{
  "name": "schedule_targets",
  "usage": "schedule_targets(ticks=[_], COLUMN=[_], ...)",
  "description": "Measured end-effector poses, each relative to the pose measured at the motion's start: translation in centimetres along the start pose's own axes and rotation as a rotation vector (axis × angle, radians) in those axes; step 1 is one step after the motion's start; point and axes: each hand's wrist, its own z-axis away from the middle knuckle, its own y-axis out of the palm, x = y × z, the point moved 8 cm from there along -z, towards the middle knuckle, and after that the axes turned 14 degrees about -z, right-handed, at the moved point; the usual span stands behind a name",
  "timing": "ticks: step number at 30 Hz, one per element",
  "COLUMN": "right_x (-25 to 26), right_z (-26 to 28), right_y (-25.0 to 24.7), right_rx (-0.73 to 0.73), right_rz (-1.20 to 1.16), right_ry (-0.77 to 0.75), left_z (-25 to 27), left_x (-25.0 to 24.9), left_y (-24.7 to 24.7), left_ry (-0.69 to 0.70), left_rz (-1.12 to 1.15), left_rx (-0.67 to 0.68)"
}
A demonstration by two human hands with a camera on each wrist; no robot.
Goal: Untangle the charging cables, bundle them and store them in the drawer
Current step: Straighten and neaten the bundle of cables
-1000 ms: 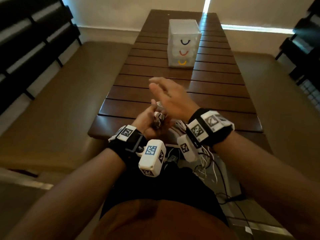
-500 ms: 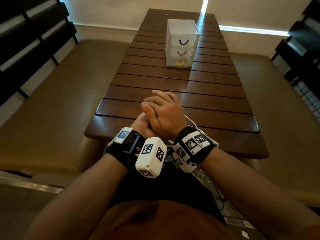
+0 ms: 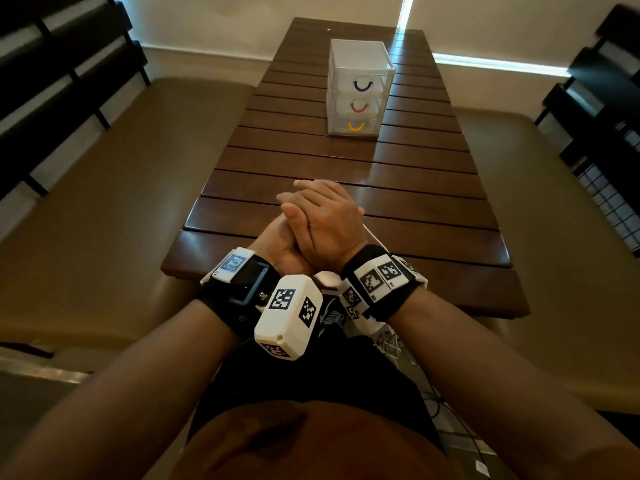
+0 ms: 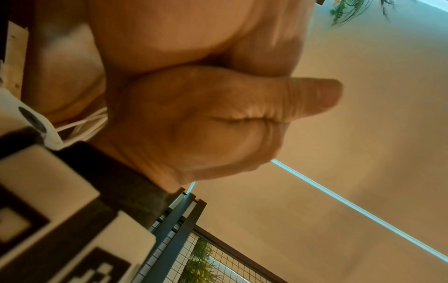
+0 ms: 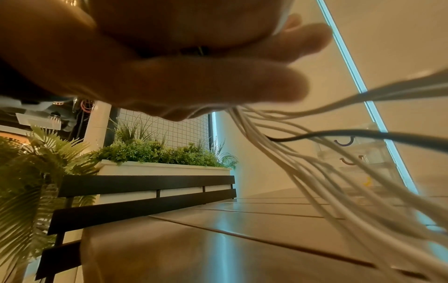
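My two hands meet over the near end of the wooden table (image 3: 415,216). The right hand (image 3: 322,220) lies over the left hand (image 3: 277,247), fingers (image 5: 242,80) nearly straight and thumb (image 4: 303,97) sticking out. The left hand is curled beneath it and mostly hidden. Several white charging cables (image 5: 303,162) and one black cable (image 5: 363,134) stream from between the hands. A few white strands (image 4: 82,124) show between the palms, and loose loops (image 3: 393,344) hang below my right wrist. The clear three-drawer unit (image 3: 358,98) stands at the table's far end, its drawers closed.
Padded benches run along both sides of the table, left (image 3: 121,202) and right (image 3: 554,237). Dark slatted backrests (image 5: 145,185) and a white planter (image 5: 164,168) with greenery stand behind the left bench. A black cord (image 3: 450,427) trails over the floor by my right leg.
One second ago the right hand was raised, open, above the left hand, which gripped the cable ends. It has since come down over the left hand; both hands shifted slightly forward.
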Motion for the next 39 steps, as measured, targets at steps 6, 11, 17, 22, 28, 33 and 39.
schedule_targets(ticks=[6, 11, 17, 22, 28, 33, 39], right_x=[-1.3, -7.3, -7.1, -7.4, -7.7, -8.4, -7.8], right_z=[-0.4, -1.4, -0.1, 0.6, 0.6, 1.2, 1.4], right_y=[-1.0, -3.0, -0.2, -0.1, -0.5, -1.2, -2.0], right_rx=[0.11, 0.179, 0.823, 0.933, 1.005, 0.967, 1.047], right_rz=[-0.27, -0.462, -0.38, -0.39, -0.427, -0.437, -0.433], right_ry=[0.213, 0.664, 0.65, 0.773, 0.911, 1.015, 1.014], left_z=[0.6, 0.7, 1.6, 2.3, 2.8, 2.9, 2.9], left_x=[-0.8, -0.9, -0.4, 0.4, 1.1, 1.0, 1.0], left_y=[-0.7, -0.5, 0.2, -0.8, 0.4, 0.7, 0.3], left_ry=[-0.007, -0.118, -0.12, -0.139, -0.1, -0.099, -0.149], left_rz=[0.009, -0.213, -0.342, -0.443, -0.431, -0.537, -0.518], left_rx=[-0.152, 0.008, 0.145, 0.214, 0.464, 0.459, 0.446])
